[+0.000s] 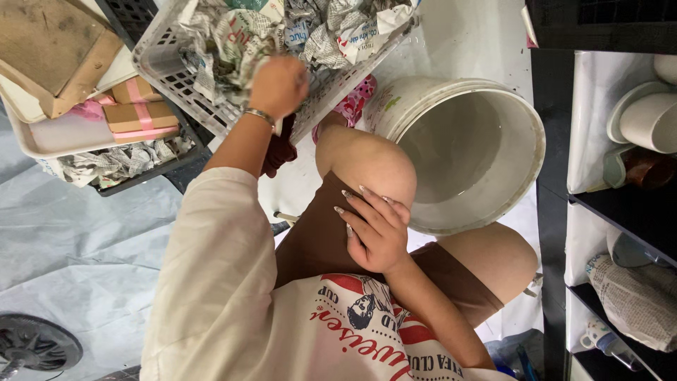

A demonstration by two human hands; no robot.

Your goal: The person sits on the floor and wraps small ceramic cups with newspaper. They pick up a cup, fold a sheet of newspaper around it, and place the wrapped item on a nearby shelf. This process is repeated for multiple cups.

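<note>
My left hand (278,85) reaches forward into a white plastic basket (166,74) full of crumpled newspaper (229,46). Its fingers are curled down into the paper, gripping a wad of it. A thin bracelet sits on that wrist. My right hand (374,229) rests flat on my left thigh, on the brown shorts, with its fingers spread and nothing in it. I am seated, and both of my knees point toward a big white bucket (525,166).
The bucket holds cloudy water. A black shelf (550,212) at the right carries white cups, a mug and newspaper-wrapped items. At the upper left is a tray (42,137) with cardboard boxes and more newspaper. A grey sheet covers the floor, with a dark fan base (32,346) at the lower left.
</note>
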